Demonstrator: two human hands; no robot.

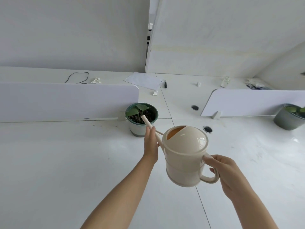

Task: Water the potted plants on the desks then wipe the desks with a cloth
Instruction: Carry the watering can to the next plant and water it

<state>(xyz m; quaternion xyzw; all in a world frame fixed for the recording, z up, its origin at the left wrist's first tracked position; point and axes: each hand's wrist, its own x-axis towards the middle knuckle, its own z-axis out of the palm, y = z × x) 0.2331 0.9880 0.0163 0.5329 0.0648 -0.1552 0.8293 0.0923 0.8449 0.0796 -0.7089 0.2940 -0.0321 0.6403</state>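
My right hand (226, 172) grips the loop handle of a cream watering can (184, 156) held above the white desk (66, 162). The can's long spout (146, 120) reaches up and left, its tip over the soil of a small potted plant (142, 118) in a green-rimmed white pot. My left hand (151, 144) is raised with straight fingers pressed against the left side of the spout, steadying it. A second potted plant (289, 116) in a grey pot stands at the far right by a divider. No cloth is in view.
Low white dividers (66, 100) (254, 103) split the desks. Beyond them lie papers (145, 80), a black marker (165, 84), a black cord (76, 77), crumpled tissues (96, 80) and plastic wrappers (255, 83). Two round cable holes (207, 129) (194, 107) sit near the can.
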